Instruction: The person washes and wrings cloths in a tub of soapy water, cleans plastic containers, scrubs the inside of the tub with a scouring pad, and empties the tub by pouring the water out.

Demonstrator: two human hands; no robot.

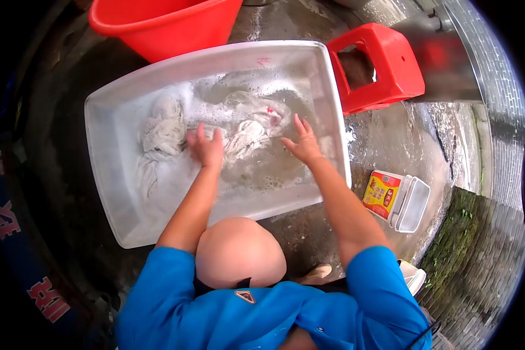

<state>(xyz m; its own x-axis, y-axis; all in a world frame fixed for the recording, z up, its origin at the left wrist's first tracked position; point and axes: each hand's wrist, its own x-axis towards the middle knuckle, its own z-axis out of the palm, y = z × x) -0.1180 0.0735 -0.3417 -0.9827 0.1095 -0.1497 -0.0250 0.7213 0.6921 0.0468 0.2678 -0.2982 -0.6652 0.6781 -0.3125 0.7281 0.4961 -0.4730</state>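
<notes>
A large white plastic tub (114, 175) holds cloudy, sudsy water. Wet white cloth (164, 131) lies bunched in its left half, and another crumpled white cloth (248, 139) is in the middle. Beside that floats a clear plastic bag (268, 111) with a red mark. My left hand (207, 149) hovers over or touches the cloth between the two bunches, its fingers spread and slightly blurred. To the right, my right hand (303, 143) is over the water near the bag, thumb and fingers apart, with nothing in it.
A red basin (169, 29) stands behind the tub on the left. An overturned red plastic stool (411, 70) touches the tub's right corner. On the wet floor at right lies a white plastic bucket (399, 201) with a red and yellow label. My bare knee is against the near side.
</notes>
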